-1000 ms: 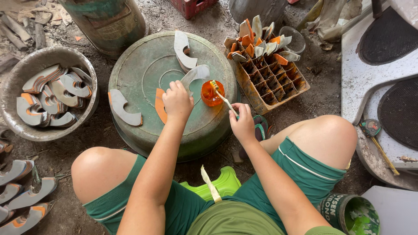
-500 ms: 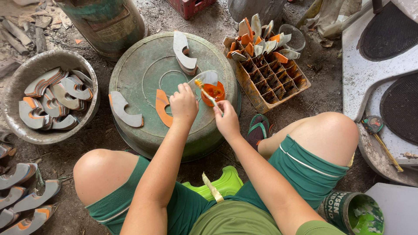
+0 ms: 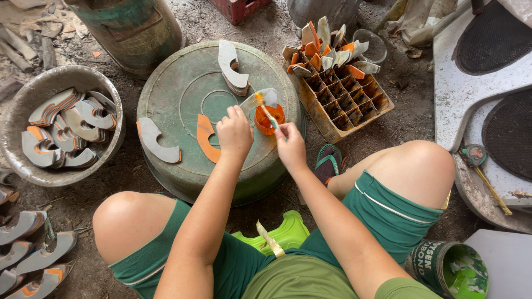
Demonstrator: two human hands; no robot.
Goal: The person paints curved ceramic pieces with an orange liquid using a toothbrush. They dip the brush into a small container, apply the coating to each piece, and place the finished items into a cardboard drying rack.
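Head view: right hand (image 3: 290, 145) pinches brush (image 3: 266, 112).

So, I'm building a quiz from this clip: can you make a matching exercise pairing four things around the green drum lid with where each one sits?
Things:
1. brush
2. orange curved piece
3. metal basin
4. divided crate

Places:
a. on the ground, left of the lid
b. lying flat on the lid by the left hand
c. on the ground, right of the lid
d. in the right hand, over the orange cup

Pairs: 1-d, 2-b, 3-a, 4-c
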